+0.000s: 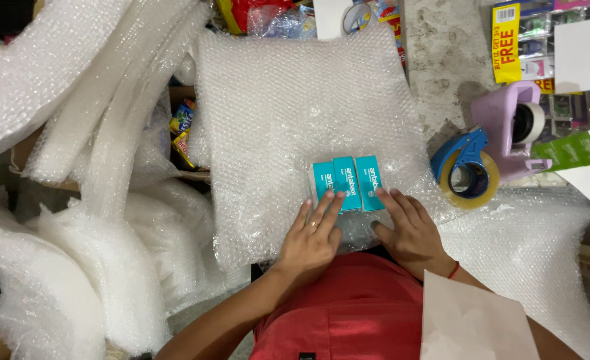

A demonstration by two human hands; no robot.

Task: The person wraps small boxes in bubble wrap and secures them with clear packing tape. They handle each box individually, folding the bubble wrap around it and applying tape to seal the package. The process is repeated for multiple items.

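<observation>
Three small teal boxes (348,181) lie side by side on a sheet of bubble wrap (288,107) spread over the work surface. My left hand (314,235) rests flat on the wrap, its fingertips touching the lower edge of the left and middle boxes. My right hand (410,230) lies flat just below the right box, fingers spread, pressing the near edge of the wrap. Neither hand grips anything.
A blue tape dispenser (466,170) with brown tape and a lilac tape dispenser (512,127) stand to the right. Piles of bubble wrap (62,200) fill the left side. Packaged goods (542,40) lie at the back right. A paper bag (472,320) sits near my right arm.
</observation>
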